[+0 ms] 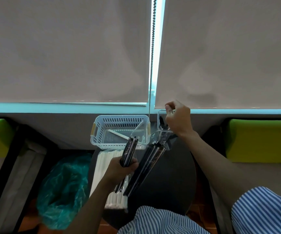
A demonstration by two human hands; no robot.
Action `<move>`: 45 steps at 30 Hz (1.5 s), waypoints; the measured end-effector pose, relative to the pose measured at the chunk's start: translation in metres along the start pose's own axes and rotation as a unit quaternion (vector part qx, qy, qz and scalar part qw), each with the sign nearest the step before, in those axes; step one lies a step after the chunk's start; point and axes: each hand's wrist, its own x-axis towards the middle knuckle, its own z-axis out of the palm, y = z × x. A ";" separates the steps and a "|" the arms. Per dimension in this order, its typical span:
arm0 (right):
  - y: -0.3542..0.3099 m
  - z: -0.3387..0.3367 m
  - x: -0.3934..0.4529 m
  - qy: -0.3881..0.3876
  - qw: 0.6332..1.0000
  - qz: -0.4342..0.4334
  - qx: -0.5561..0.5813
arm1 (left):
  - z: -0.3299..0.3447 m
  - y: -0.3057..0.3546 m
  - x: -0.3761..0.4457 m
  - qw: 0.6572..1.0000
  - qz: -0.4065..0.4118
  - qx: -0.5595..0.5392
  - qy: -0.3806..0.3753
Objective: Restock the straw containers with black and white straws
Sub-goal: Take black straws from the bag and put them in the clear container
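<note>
My left hand (125, 168) grips a bundle of black straws (130, 149) that points up toward the white slotted basket (102, 125). A single white straw (117, 134) lies inside the basket. Beside my left hand, a clear packet of black straws (150, 161) leans on the table. My right hand (178, 119) is raised over a clear straw container (160, 115) at the back. Its fingertips pinch what looks like a thin black straw standing in the container. A pack of white straws (102, 166) lies flat under my left forearm.
The basket and container stand at the back of a round black table (173, 174), against a grey ledge below window blinds. A teal plastic bag (63, 188) lies on the floor to the left. Green cushioned seats (261, 141) flank the table on both sides.
</note>
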 end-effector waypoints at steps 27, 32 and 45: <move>-0.046 -0.004 -0.062 -0.436 0.899 -0.008 0.023 | 0.002 0.004 -0.013 0.998 0.038 0.013 -0.051; -0.043 0.007 -0.069 -0.395 0.918 -0.023 0.031 | 0.002 0.006 -0.014 0.998 0.037 0.004 -0.059; -0.047 0.013 -0.067 -0.319 0.947 -0.030 0.001 | 0.002 0.008 -0.011 0.998 0.025 0.000 -0.052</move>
